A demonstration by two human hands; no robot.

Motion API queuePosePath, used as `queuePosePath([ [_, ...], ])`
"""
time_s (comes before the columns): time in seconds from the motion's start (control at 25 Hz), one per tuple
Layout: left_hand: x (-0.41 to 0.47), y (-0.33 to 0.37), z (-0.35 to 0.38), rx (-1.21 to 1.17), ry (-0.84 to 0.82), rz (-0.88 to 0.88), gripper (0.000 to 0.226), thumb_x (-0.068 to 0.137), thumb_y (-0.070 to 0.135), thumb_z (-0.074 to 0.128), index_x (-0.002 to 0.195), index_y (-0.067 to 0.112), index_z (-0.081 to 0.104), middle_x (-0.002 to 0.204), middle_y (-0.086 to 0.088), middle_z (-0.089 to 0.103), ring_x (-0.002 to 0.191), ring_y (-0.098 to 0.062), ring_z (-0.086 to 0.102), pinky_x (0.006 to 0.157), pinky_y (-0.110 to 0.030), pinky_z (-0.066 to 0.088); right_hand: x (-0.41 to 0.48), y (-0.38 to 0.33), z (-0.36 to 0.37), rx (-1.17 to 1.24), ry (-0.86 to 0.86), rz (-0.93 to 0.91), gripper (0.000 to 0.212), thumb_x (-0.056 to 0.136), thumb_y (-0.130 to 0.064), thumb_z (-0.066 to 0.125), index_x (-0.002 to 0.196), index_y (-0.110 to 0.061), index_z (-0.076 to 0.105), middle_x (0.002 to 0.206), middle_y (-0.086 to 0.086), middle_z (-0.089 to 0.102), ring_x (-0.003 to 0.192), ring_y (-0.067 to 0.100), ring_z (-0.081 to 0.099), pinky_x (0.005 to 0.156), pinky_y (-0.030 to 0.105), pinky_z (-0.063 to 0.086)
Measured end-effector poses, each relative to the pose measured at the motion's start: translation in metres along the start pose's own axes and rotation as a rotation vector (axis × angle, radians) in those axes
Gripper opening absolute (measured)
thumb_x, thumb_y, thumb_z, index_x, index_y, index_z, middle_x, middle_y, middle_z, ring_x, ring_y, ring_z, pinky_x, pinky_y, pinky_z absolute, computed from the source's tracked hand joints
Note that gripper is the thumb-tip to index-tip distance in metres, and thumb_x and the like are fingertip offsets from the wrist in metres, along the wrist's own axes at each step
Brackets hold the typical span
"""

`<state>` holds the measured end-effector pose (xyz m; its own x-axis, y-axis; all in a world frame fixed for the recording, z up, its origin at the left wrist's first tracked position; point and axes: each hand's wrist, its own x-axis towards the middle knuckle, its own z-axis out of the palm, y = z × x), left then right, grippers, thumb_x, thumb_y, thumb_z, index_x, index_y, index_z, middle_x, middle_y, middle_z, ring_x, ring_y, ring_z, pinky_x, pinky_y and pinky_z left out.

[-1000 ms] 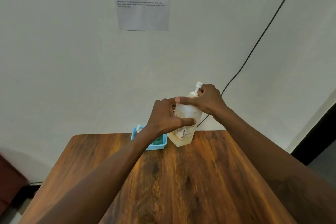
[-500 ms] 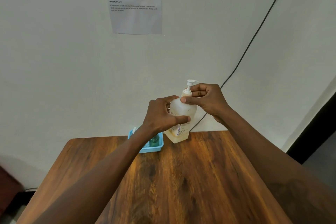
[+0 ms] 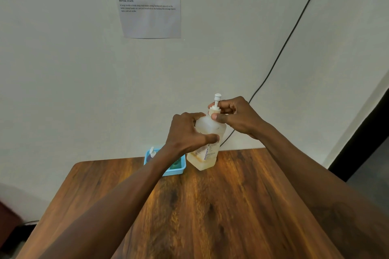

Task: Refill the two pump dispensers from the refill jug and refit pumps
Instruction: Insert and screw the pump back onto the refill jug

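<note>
A translucent pump bottle (image 3: pixel 207 154) with pale yellow liquid in its lower part is held tilted just above the far end of the wooden table (image 3: pixel 210 206). My left hand (image 3: pixel 187 134) grips the bottle's body. My right hand (image 3: pixel 233 116) pinches the white pump collar (image 3: pixel 215 108) at the neck, with the pump stem sticking up above my fingers. Behind my left wrist a light blue box (image 3: pixel 179 169) holds a second pump bottle (image 3: pixel 152 153), mostly hidden. The refill jug is not in view.
A printed instruction sheet (image 3: pixel 149 0) hangs on the white wall. A black cable (image 3: pixel 290 33) runs diagonally down the wall to behind the bottle. The table's right edge borders a dark doorway area (image 3: pixel 368 143).
The bottle has stayed between both hands, tilting slightly. My right hand has shifted its hold round the pump collar, fingers now lower on the neck, as in a twisting motion.
</note>
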<state>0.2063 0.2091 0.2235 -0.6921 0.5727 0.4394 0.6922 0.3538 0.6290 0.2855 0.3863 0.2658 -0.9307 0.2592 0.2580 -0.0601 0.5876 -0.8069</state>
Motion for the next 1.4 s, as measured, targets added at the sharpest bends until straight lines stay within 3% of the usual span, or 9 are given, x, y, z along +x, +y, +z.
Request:
queuePosePath([
  [0.12,-0.006,-0.001,0.007,0.055,0.096,-0.012,0.065,0.065,0.063,0.079,0.12,0.028,0.074,0.108,0.009,0.077,0.083,-0.008,0.071,0.077,-0.029,0.059,-0.005,-0.004,0.008,0.012,0.104,0.056,0.039,0.081,-0.023,0.086,0.117,-0.012,0.076,0.108,0.001,0.078,0.099,0.012,0.073,0.094,0.039,0.06],
  [0.36,-0.012,-0.002,0.007,0.084,0.197,0.027,0.068,0.069,0.067,0.077,0.128,0.036,0.067,0.112,0.013,0.076,0.089,-0.007,0.07,0.08,-0.03,0.059,-0.006,-0.008,0.021,-0.186,0.334,0.1,0.055,0.057,-0.071,0.085,0.058,-0.019,0.065,0.057,-0.01,0.065,0.052,0.002,0.058,0.056,0.021,0.046],
  [0.48,-0.003,0.001,0.001,-0.011,0.149,-0.015,0.071,0.064,0.066,0.082,0.126,0.035,0.07,0.112,0.014,0.076,0.089,-0.006,0.073,0.08,-0.03,0.061,-0.006,-0.01,0.017,-0.093,0.291,0.111,0.056,0.061,-0.075,0.08,0.09,-0.027,0.072,0.086,-0.017,0.073,0.078,-0.002,0.067,0.072,0.018,0.054],
  [0.64,0.001,-0.001,-0.008,-0.222,0.022,-0.007,0.066,0.066,0.052,0.09,0.125,0.027,0.072,0.113,0.01,0.077,0.092,-0.006,0.075,0.082,-0.033,0.063,0.0,-0.001,-0.003,0.447,-0.155,0.05,0.045,0.094,-0.022,0.071,0.137,-0.022,0.059,0.128,-0.007,0.071,0.12,0.011,0.067,0.097,0.029,0.056],
  [0.84,0.008,0.003,-0.017,-0.253,-0.048,0.01,0.063,0.068,0.046,0.09,0.123,0.023,0.073,0.115,0.005,0.077,0.093,-0.011,0.076,0.082,-0.034,0.064,0.0,0.005,-0.007,0.406,-0.004,-0.045,0.038,0.083,-0.015,0.082,0.12,-0.015,0.073,0.115,0.001,0.078,0.108,0.019,0.074,0.094,0.039,0.06],
  [1.0,0.006,0.009,-0.012,-0.09,-0.015,0.032,0.063,0.065,0.052,0.09,0.12,0.027,0.074,0.111,0.008,0.077,0.089,-0.008,0.074,0.079,-0.031,0.063,0.001,0.0,0.003,0.329,0.225,0.087,0.061,0.041,-0.046,0.101,0.089,-0.019,0.074,0.083,-0.011,0.078,0.081,0.013,0.076,0.076,0.031,0.064],
  [1.16,0.004,0.013,-0.001,-0.021,0.052,0.025,0.066,0.062,0.059,0.086,0.119,0.028,0.074,0.11,0.008,0.078,0.086,-0.009,0.073,0.078,-0.033,0.061,0.001,-0.004,0.013,0.139,0.338,0.224,0.079,0.026,-0.077,0.089,0.073,-0.02,0.059,0.066,-0.014,0.062,0.065,0.007,0.06,0.067,0.033,0.059],
  [1.28,0.009,0.008,0.0,-0.003,0.048,0.012,0.075,0.062,0.058,0.088,0.128,0.025,0.07,0.116,0.006,0.076,0.094,-0.011,0.072,0.085,-0.035,0.06,0.001,0.0,0.007,0.171,0.229,0.153,0.081,0.046,-0.079,0.084,0.104,-0.024,0.067,0.098,-0.011,0.073,0.092,0.007,0.069,0.087,0.033,0.06],
  [1.4,0.012,0.003,-0.002,-0.046,0.059,-0.013,0.077,0.062,0.053,0.091,0.13,0.025,0.069,0.119,0.006,0.075,0.098,-0.011,0.072,0.087,-0.034,0.061,-0.002,0.006,0.001,0.408,0.006,0.043,0.05,0.092,-0.035,0.074,0.138,-0.023,0.06,0.131,-0.008,0.07,0.123,0.008,0.064,0.107,0.031,0.051],
])
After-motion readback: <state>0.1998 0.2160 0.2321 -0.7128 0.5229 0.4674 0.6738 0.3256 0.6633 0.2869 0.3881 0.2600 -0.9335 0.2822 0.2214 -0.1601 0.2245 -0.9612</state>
